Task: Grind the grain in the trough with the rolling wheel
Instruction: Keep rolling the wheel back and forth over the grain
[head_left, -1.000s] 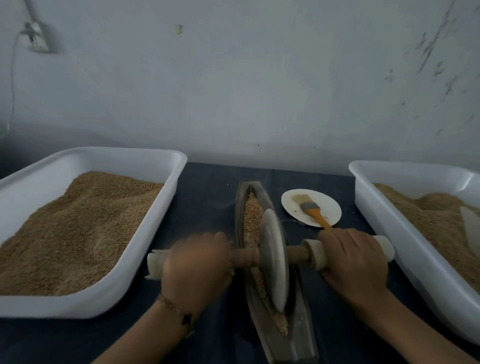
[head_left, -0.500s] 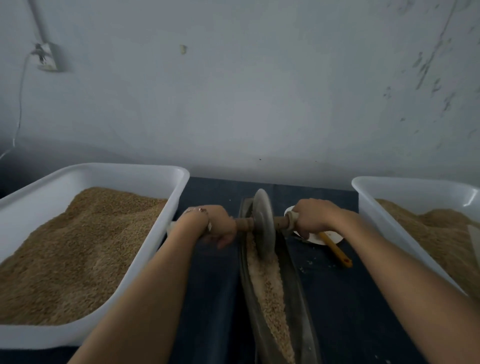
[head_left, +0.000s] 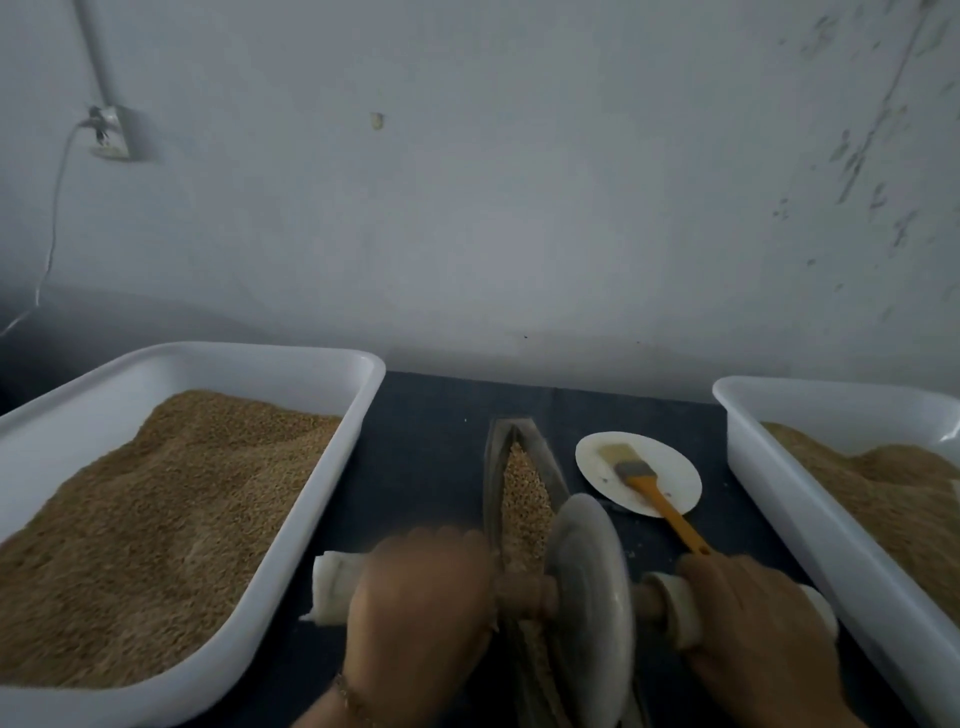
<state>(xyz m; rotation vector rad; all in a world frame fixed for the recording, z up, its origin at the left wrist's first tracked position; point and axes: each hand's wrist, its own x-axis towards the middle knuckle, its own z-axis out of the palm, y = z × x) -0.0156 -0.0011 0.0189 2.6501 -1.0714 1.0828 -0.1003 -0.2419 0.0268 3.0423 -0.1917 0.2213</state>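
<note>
Whereas half a second ago the wheel stood at the far tip of the trough with both arms stretched out, it has now been drawn back to the near half, and the brush and plate that the right wrist then covered are in plain sight again.

Out beyond the left hand's outer side sits the left bin, white and heaped with tan grain. The left hand is curled down over the left handle, whose pale wrapped end juts out past the knuckles; a thin bracelet circles the wrist. Between the two hands, the rolling wheel stands upright on edge in the trough, with its axle running crosswise from hand to hand. The trough's long axis runs away from the person, its pointed tip toward the wall, and the grain in the trough lies ahead of the wheel. The right hand is wrapped around the right handle, fingers closed over it. Just ahead of this hand rests the brush, bristles on the plate, its orange handle slanting back toward the knuckles. Off the right hand's outer side stands the right bin, also holding grain.
</note>
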